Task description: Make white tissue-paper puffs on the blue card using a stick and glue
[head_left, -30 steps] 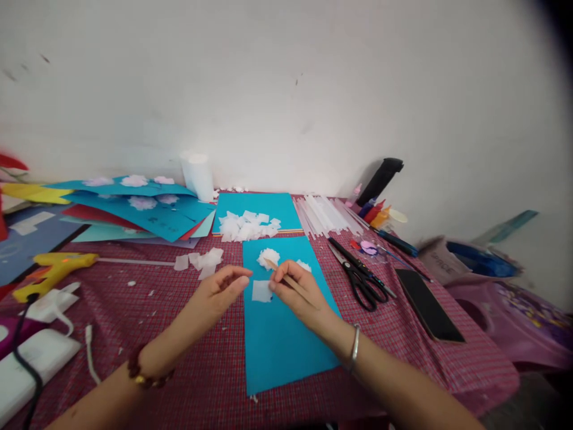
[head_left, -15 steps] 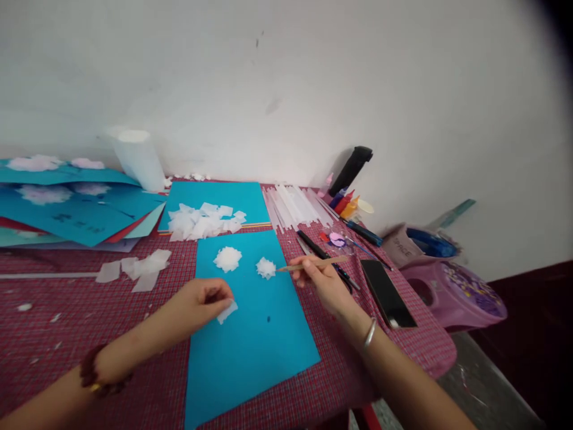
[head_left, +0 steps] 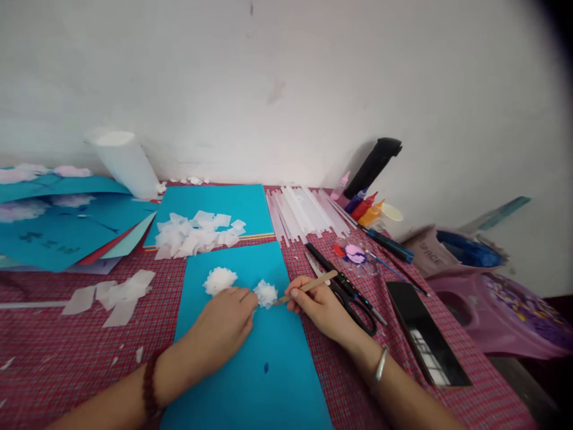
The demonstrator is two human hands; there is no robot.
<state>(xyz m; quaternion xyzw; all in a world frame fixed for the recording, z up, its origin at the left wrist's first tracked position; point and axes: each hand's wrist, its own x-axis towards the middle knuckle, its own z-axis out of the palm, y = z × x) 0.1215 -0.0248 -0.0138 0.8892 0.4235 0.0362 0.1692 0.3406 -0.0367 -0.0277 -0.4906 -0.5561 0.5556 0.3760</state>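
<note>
A blue sheet (head_left: 250, 388) lies on the checked cloth and bears two white tissue clusters. My left hand (head_left: 226, 319) is closed beside the smaller cluster (head_left: 265, 294), its fingertips at that cluster's left edge; whatever they pinch is hidden. The larger cluster (head_left: 219, 280) sits just above the knuckles. My right hand (head_left: 320, 304) grips a thin wooden stick (head_left: 313, 283), whose tip reaches the right edge of the smaller cluster. A small dark spot (head_left: 266, 368) marks the sheet lower down.
Cut white tissue squares (head_left: 192, 234) lie on another blue sheet behind. Scissors (head_left: 353, 307), a pen, a paint palette (head_left: 356, 254) and a phone (head_left: 427, 334) are on the right. Paint bottles (head_left: 369, 209) stand near the wall; a pink stool (head_left: 501, 310) is beyond the table edge.
My left hand has moved right to the smaller cluster, and the tissue square it held is out of sight. The stick is still in my right hand. The view has shifted closer.
</note>
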